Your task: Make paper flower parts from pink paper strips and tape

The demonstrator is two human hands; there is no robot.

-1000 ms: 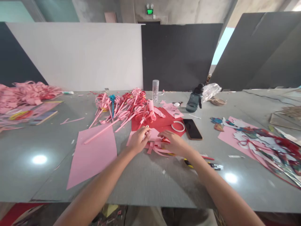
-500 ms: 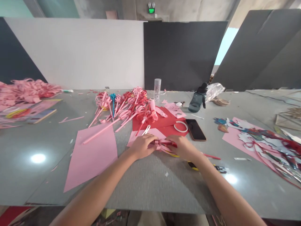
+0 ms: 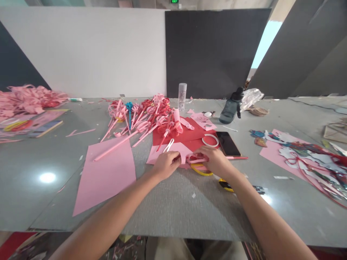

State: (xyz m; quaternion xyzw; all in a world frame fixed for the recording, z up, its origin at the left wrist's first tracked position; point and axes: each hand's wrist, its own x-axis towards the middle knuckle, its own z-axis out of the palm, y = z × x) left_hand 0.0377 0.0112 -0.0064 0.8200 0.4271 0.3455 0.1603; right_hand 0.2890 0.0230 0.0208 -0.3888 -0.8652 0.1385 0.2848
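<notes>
My left hand [image 3: 168, 164] is closed, thumb and fingers pinched on the end of a pink paper strip [image 3: 183, 157]. To its right, my right hand [image 3: 214, 160] is closed around a looped pink and red paper flower [image 3: 196, 159], whose red stick [image 3: 238, 157] points out to the right past the hand. A yellow loop [image 3: 202, 171] lies just below the flower. Under and behind my hands are a light pink sheet [image 3: 155, 153] and red paper [image 3: 197, 142]. A white folded strip [image 3: 169, 145] rests near my left hand.
Pink paper flowers [image 3: 141, 121] are heaped beyond my left hand, with a pink sheet [image 3: 108, 177] nearer. A phone [image 3: 228, 143], white ring [image 3: 210, 140] and dark bottle [image 3: 229, 110] stand or lie at right. A yellow-black cutter [image 3: 226, 185] lies under my right forearm.
My hands have moved apart slightly, and a pink strip now spans between them. The red stick has swung up to near level. The view has tilted down a little.
</notes>
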